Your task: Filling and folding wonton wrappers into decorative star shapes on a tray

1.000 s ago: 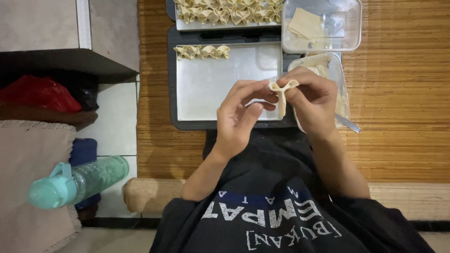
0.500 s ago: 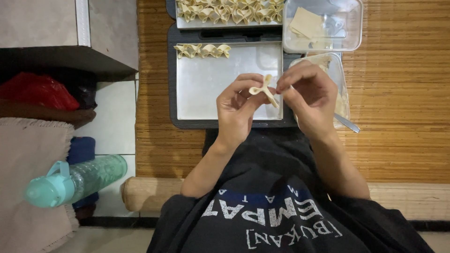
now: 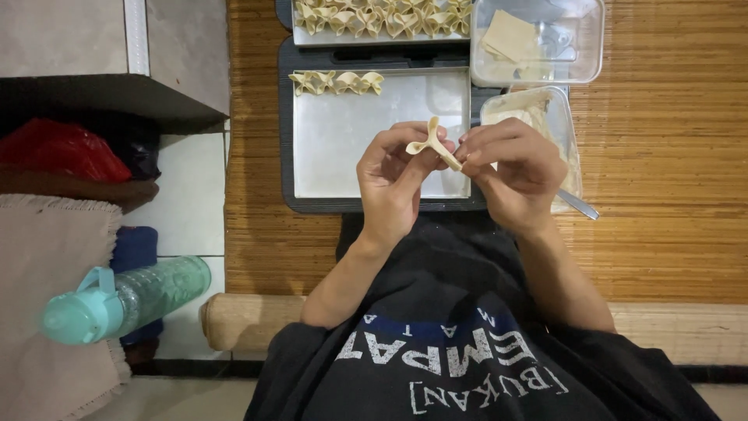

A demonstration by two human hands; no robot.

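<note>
We hold a pale dough wrapper up between both hands, above the near edge of the metal tray. A second ago it sat low between our fingertips as a loose, flattish fold; now its corners stand apart, one tip pointing up and another angled down to the right, so the pinching looks well advanced and the piece is taking the shape of those already done. Our left hand grips the left side of the wrapper with thumb and forefinger closed on it; our right hand pinches the right end, fingers curled in. Both hands have lifted slightly and turned inward since the earlier views.

Just beyond, three folded dumplings lie in a row at the far left corner of the tray, the rest of its surface bare. Farther off a second tray is packed with finished pieces. To the right, a clear tub holds square wrappers, and a nearer container of filling sits partly behind our right hand, a spoon handle jutting out. Everything rests on a bamboo mat. A teal bottle lies at the near left.
</note>
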